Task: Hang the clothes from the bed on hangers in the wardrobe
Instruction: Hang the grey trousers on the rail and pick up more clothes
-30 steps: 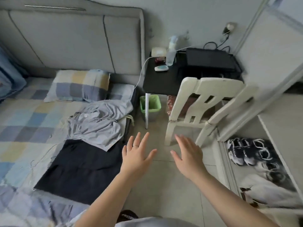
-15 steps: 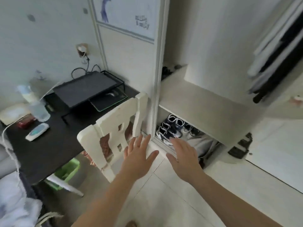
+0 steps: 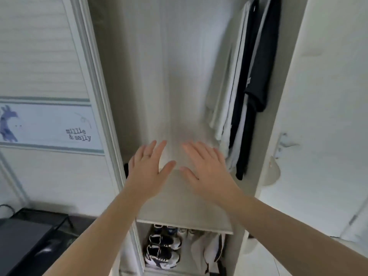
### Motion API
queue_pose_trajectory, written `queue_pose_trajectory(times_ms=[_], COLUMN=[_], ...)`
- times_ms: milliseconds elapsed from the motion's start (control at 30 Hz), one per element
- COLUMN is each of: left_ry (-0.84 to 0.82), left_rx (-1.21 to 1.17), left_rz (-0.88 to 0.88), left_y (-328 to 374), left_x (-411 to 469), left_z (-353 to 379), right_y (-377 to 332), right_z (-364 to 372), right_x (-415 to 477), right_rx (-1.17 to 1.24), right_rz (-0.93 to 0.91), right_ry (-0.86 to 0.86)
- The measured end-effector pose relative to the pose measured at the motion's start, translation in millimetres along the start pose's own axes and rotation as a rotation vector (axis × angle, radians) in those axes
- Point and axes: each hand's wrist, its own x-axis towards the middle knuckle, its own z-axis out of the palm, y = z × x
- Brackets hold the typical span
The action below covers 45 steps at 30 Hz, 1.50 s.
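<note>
I face the open wardrobe [image 3: 159, 66]. Black and white clothes [image 3: 247, 92] hang at its upper right; their hangers are cut off by the frame's top edge. My left hand [image 3: 147, 168] and my right hand [image 3: 207, 170] are held out side by side over the pale shelf [image 3: 179, 204], palms down, fingers spread, holding nothing. The bed and the clothes on it are out of view.
Sneakers [image 3: 162, 250] and a white bag [image 3: 209, 250] fill the compartment under the shelf. The sliding door [image 3: 49, 126] with a printed panel stands at the left, a white door [image 3: 322, 136] with a handle at the right. A black rack [image 3: 23, 236] sits at the lower left.
My view has swung from the bed, past the chair and desk, up to the wardrobe's inside. Both hands stayed out in front, spread and empty.
</note>
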Motion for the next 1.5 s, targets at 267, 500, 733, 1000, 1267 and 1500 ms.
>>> queue_pose_trajectory(times_ms=[267, 500, 733, 1000, 1267, 1500], left_ry=[0.143, 0.172, 0.128, 0.053, -0.120, -0.201], left_rx=[0.071, 0.065, -0.040, -0.306, -0.527, -0.770], left_rz=[0.216, 0.317, 0.452, 0.613, 0.749, 0.809], left_y=[26, 63, 113, 170, 213, 211], left_x=[176, 303, 413, 509, 556, 570], left_z=[-66, -83, -82, -71, -33, -23], right_y=[35, 52, 77, 113, 145, 150], right_z=[-90, -167, -228, -273, -271, -270], right_x=[162, 278, 345, 400, 457, 481], right_rx=[-0.165, -0.286, -0.406, -0.638, -0.778, -0.952], right_rz=[-0.111, -0.131, 0.015, 0.360, 0.634, 0.729], right_ry=[0.262, 0.401, 0.379, 0.377, 0.319, 0.328])
